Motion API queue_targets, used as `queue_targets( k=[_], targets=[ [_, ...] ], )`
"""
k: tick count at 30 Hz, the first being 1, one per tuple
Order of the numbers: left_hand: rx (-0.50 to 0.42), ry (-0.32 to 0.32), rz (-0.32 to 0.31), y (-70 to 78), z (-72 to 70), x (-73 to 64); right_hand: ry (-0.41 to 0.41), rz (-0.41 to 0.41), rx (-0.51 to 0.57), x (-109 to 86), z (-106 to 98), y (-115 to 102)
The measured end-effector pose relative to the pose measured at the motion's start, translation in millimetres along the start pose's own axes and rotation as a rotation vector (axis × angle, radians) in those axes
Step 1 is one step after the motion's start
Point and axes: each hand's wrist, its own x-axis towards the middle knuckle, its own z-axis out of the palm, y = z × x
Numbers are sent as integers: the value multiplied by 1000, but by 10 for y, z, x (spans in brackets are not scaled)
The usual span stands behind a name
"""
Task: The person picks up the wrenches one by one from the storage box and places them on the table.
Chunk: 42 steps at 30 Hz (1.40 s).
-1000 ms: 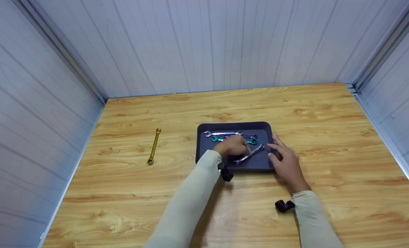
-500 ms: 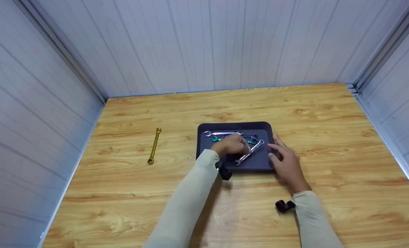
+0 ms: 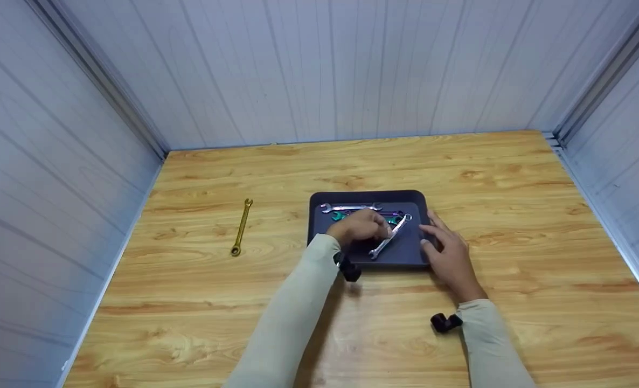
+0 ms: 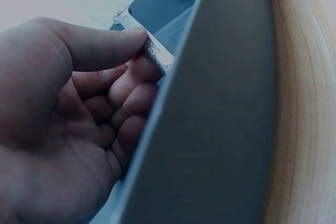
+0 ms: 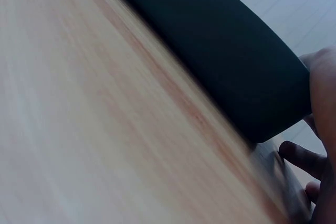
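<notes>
A dark shallow tray (image 3: 405,260) sits on the wooden table. Over it, my left hand (image 3: 363,225) pinches a silver combination wrench (image 3: 382,248) by its middle, between thumb and fingers. The wrench lies slanted, ring end toward the back right. In the left wrist view, my thumb presses on the wrench's marked shank (image 4: 154,50). Behind my left hand, another silver wrench (image 3: 352,207), a green wrench (image 3: 338,216) and a purple wrench (image 3: 395,213) lie in the tray, partly hidden. My right hand (image 3: 450,261) holds the tray's right wall, thumb and a finger over the rim.
A gold ratchet wrench (image 3: 241,229) lies on the table (image 3: 190,291), left of the tray. Pale panel walls (image 3: 352,70) stand at the back and both sides. In the right wrist view, the tray's outer wall (image 5: 220,51) fills the upper right.
The wrench in my left hand has turned, its ring end swinging toward the back and now overlapping the green wrench's end. My right hand stays at the tray's edge.
</notes>
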Motion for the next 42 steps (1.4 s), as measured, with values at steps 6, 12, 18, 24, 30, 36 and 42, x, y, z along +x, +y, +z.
queue_targets(
  k=[6,12,18,24,30,36,42],
  targets=[
    [-60,5,-15,-14,-8,-23,-6,15,-1,4,-2,2],
    [-64,16,-13,-13,2,-38,-15,31,-1,-6,-8,-8],
    [-49,20,-24,-25,-3,-37,-26,41,-5,-8,-13,-10],
    [-62,32,1,-43,4,-34,-26,38,-3,-1,-16,-15],
    [-127,12,26,-86,9,-15,-4,27,7,-4,0,9],
    [-159,4,19,-77,5,-32,-14,41,1,-4,-5,-20],
    [-241,-19,7,-73,7,-39,-10,33,-1,-5,-11,-32]
  ],
)
